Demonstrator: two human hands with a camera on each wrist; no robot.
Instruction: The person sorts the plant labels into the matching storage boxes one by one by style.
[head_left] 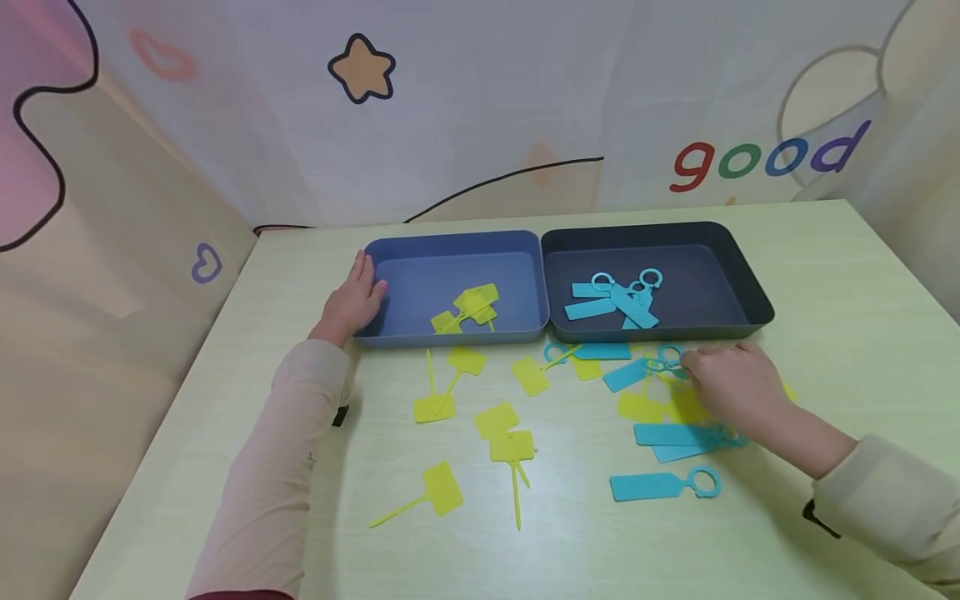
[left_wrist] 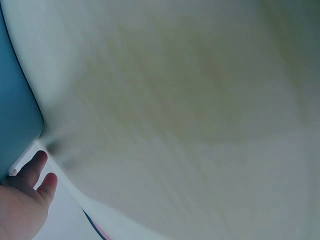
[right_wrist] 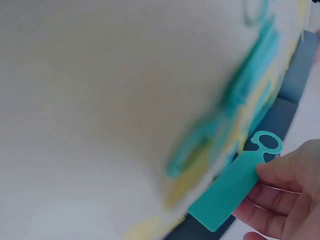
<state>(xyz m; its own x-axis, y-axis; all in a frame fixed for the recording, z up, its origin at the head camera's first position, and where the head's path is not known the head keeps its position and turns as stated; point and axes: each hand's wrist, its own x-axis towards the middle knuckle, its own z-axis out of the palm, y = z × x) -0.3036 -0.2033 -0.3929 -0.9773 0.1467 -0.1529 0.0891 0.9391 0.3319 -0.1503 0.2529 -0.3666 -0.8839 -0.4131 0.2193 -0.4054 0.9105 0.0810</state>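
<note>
My left hand [head_left: 351, 304] rests against the left end of the blue tray [head_left: 457, 243], its fingers along the rim and its thumb towards the inside. In the left wrist view, fingers of that hand [left_wrist: 25, 200] stand apart beside the tray's wall [left_wrist: 17, 100]. A few yellow tags [head_left: 476, 302] lie in this tray. My right hand [head_left: 738, 387] is over the pile on the right; in the right wrist view it pinches a blue tag [right_wrist: 230, 187] with a ring end. Several blue tags [head_left: 633, 304] lie in the dark tray [head_left: 693, 283].
Yellow tags with pointed stems [head_left: 442, 487] are scattered across the table [head_left: 558, 550] in front of the trays. Blue tags [head_left: 648, 487] lie at the right, some overlapping yellow ones. A printed curtain [head_left: 480, 108] hangs behind the table.
</note>
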